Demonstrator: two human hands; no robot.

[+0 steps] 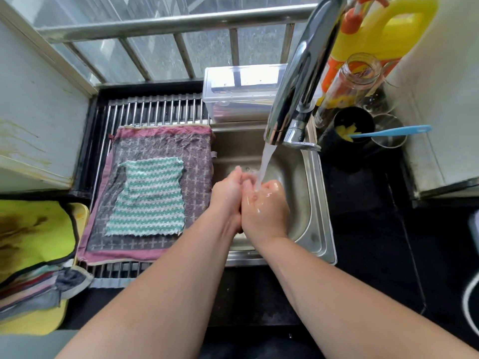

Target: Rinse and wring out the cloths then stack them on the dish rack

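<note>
A grey cloth with pink borders (195, 177) lies flat on the metal dish rack (155, 110) left of the sink. A smaller green-and-white striped cloth (147, 198) is spread on top of it. Over the steel sink (315, 203), my left hand (226, 195) and my right hand (264, 206) press together, palms touching, under the water stream (264, 164) running from the chrome tap (298, 81). Neither hand holds a cloth. Both are wet.
A stack of cloths topped by a stained yellow-green one (33, 234) sits at the left edge. A clear lidded box (241, 92) stands behind the sink. A yellow detergent jug (383, 32), a glass jar (347, 86) and a black cup with a blue utensil (355, 133) crowd the right.
</note>
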